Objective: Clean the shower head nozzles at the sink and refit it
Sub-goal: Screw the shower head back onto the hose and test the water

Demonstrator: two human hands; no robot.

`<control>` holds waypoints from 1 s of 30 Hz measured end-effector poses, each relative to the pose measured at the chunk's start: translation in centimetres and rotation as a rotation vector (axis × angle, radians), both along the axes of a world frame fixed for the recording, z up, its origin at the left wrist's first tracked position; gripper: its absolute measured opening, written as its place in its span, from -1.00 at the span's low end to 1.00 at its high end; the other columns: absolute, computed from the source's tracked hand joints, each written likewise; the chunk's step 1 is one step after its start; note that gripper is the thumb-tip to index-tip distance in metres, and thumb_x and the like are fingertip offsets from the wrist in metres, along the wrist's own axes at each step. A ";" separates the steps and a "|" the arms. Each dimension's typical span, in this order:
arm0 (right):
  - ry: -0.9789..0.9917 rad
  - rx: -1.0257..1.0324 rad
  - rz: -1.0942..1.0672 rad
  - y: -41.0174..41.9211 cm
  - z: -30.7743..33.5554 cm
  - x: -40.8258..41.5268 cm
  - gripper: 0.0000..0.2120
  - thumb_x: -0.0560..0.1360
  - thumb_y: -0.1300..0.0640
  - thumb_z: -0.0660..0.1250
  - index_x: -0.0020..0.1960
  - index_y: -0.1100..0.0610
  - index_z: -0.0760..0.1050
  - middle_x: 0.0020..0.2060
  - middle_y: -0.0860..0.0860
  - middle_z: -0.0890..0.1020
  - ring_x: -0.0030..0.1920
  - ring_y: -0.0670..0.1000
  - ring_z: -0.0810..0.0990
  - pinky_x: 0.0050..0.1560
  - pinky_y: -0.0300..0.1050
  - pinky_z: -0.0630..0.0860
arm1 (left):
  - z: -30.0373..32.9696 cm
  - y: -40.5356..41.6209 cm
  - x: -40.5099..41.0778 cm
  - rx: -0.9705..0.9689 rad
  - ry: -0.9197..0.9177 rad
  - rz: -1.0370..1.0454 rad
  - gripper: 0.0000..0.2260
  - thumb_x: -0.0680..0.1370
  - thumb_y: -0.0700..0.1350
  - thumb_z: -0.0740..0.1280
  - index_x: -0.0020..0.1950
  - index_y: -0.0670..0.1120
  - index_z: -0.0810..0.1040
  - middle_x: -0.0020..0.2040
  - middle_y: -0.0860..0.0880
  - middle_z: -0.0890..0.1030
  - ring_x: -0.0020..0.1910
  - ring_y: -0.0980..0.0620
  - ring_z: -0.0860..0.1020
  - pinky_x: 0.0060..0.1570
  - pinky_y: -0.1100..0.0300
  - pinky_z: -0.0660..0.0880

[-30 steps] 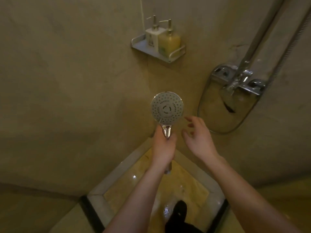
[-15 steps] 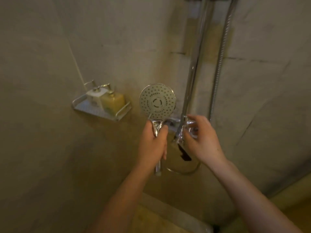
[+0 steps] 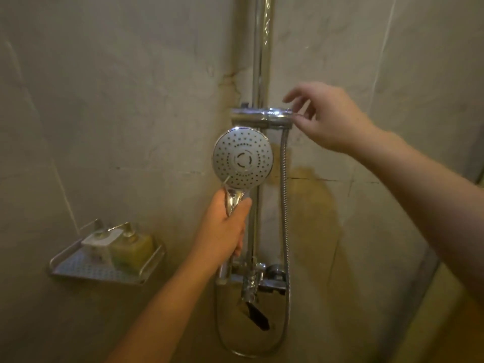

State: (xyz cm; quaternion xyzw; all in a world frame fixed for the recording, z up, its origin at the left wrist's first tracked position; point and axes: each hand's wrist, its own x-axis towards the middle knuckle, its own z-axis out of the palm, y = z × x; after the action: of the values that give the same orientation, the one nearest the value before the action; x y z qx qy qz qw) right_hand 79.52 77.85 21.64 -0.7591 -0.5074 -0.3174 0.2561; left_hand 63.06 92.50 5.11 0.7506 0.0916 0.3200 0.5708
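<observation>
A round chrome shower head (image 3: 242, 158) with a grey nozzle face turned toward me is held upright by its handle in my left hand (image 3: 222, 229). It sits just below and left of the chrome holder bracket (image 3: 262, 117) on the vertical riser rail (image 3: 262, 48). My right hand (image 3: 330, 119) is at the bracket's right end, fingers spread, thumb and forefinger at its edge. The metal hose (image 3: 286, 205) hangs from under the bracket and loops down below the mixer.
A chrome mixer tap (image 3: 251, 281) with a black lever is on the wall below. A metal wall shelf (image 3: 104, 263) at lower left carries two pump bottles. Tiled walls meet in a corner behind the rail.
The view has tilted up from the shower floor to the rail. My left hand raised the shower head toward the bracket, and my right hand rose from the mixer to the bracket.
</observation>
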 end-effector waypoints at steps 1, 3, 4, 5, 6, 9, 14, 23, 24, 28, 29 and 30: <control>-0.019 -0.064 -0.016 0.1 1.2 0.3 -0.77 0.52 0.17 0.36 0.17 0.02 0.53 -0.06 -0.05 0.58 -0.20 -0.05 0.58 -0.10 -0.14 0.51 | 0.5 0.0 0.0 0.005 -0.006 -0.009 -0.91 0.68 -0.01 0.29 0.17 0.10 0.46 -0.38 0.01 0.52 -0.52 0.08 0.46 -0.52 0.15 0.47; -0.012 -0.179 -0.027 0.3 3.0 0.6 -0.79 0.54 0.18 0.37 0.14 -0.01 0.55 -0.05 -0.05 0.59 -0.17 -0.10 0.59 -0.12 -0.20 0.50 | 1.4 0.0 0.1 0.016 -0.016 -0.011 -0.88 0.68 -0.02 0.29 0.21 0.10 0.45 -0.37 0.01 0.52 -0.52 0.08 0.46 -0.53 0.17 0.46; 0.013 -0.231 -0.030 0.3 3.8 0.6 -0.82 0.54 0.19 0.37 0.12 -0.01 0.57 -0.05 -0.06 0.61 -0.16 -0.13 0.60 -0.16 -0.25 0.48 | 1.8 -0.1 0.1 0.019 -0.022 -0.009 -0.87 0.68 -0.03 0.30 0.22 0.10 0.45 -0.37 0.00 0.52 -0.53 0.08 0.46 -0.54 0.17 0.46; 0.043 -0.280 -0.038 0.3 4.5 0.7 -0.84 0.54 0.19 0.38 0.09 0.00 0.58 -0.06 -0.07 0.62 -0.15 -0.15 0.61 -0.18 -0.28 0.46 | 2.2 0.0 0.3 0.019 -0.028 -0.010 -0.87 0.68 -0.05 0.30 0.21 0.09 0.45 -0.38 -0.01 0.51 -0.53 0.07 0.46 -0.55 0.16 0.46; 0.063 -0.327 -0.052 0.4 5.2 0.8 -0.87 0.54 0.19 0.39 0.06 0.02 0.60 -0.07 -0.07 0.64 -0.14 -0.14 0.63 -0.18 -0.28 0.47 | 2.5 0.0 0.4 0.015 -0.037 -0.015 -0.89 0.67 -0.07 0.31 0.19 0.07 0.46 -0.39 -0.02 0.51 -0.54 0.06 0.45 -0.56 0.16 0.45; 0.029 -0.458 -0.117 0.6 6.6 1.1 -0.90 0.50 0.17 0.44 0.00 0.02 0.62 -0.10 -0.07 0.65 -0.11 -0.08 0.64 -0.11 -0.13 0.53 | 3.2 0.0 0.7 0.014 -0.053 -0.020 -0.89 0.67 -0.09 0.33 0.17 0.02 0.45 -0.42 -0.02 0.49 -0.56 0.04 0.43 -0.58 0.15 0.43; -0.060 -0.613 -0.156 1.8 6.8 1.2 -0.88 0.46 0.13 0.48 -0.10 -0.02 0.55 -0.18 -0.07 0.59 -0.16 -0.07 0.56 -0.20 -0.16 0.46 | 3.6 0.4 0.7 0.025 -0.038 -0.044 -0.88 0.66 -0.05 0.34 0.18 0.05 0.46 -0.39 -0.01 0.53 -0.54 0.06 0.46 -0.55 0.16 0.46; -0.156 -0.626 -0.067 2.3 7.2 2.3 -0.88 0.42 0.18 0.50 -0.15 0.00 0.59 -0.20 -0.07 0.55 -0.17 0.00 0.52 -0.13 -0.07 0.45 | 3.8 0.4 1.0 0.012 -0.029 -0.050 -0.85 0.67 -0.06 0.33 0.22 0.02 0.44 -0.38 -0.01 0.52 -0.53 0.05 0.46 -0.55 0.14 0.46; -0.158 -0.631 -0.058 2.3 7.1 2.5 -0.88 0.43 0.17 0.49 -0.15 -0.02 0.59 -0.20 -0.07 0.55 -0.17 -0.01 0.52 -0.12 -0.06 0.46 | 3.8 0.4 1.1 0.012 -0.024 -0.046 -0.86 0.67 -0.06 0.33 0.21 0.00 0.43 -0.38 -0.02 0.52 -0.53 0.04 0.45 -0.55 0.14 0.45; -0.157 -0.631 -0.022 2.0 7.1 3.1 -0.89 0.46 0.18 0.44 -0.13 -0.03 0.59 -0.21 -0.04 0.54 -0.20 -0.03 0.51 -0.19 -0.11 0.44 | 3.7 0.3 1.3 0.000 -0.014 -0.039 -0.88 0.67 -0.09 0.32 0.19 -0.02 0.43 -0.38 -0.02 0.53 -0.53 0.03 0.45 -0.54 0.13 0.44; -0.146 -0.615 -0.018 1.8 7.2 3.2 -0.89 0.47 0.19 0.44 -0.11 -0.01 0.59 -0.21 -0.04 0.53 -0.21 -0.03 0.51 -0.21 -0.14 0.41 | 3.7 0.3 1.4 -0.002 -0.010 -0.037 -0.88 0.67 -0.09 0.32 0.19 -0.02 0.43 -0.38 -0.02 0.53 -0.53 0.04 0.45 -0.54 0.13 0.44; -0.132 -0.588 -0.015 1.6 7.6 3.3 -0.90 0.47 0.19 0.44 -0.09 0.00 0.58 -0.22 -0.04 0.53 -0.21 -0.02 0.52 -0.22 -0.18 0.39 | 3.7 0.2 1.5 -0.004 -0.005 -0.036 -0.88 0.67 -0.09 0.32 0.18 -0.03 0.43 -0.37 -0.02 0.53 -0.53 0.04 0.45 -0.53 0.12 0.44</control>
State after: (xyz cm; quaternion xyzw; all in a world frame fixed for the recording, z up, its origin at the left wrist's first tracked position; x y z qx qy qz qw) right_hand 82.77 79.45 29.21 -0.7820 -0.5877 -0.2073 -0.0107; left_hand 64.54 92.74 8.82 0.7500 0.0772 0.3115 0.5783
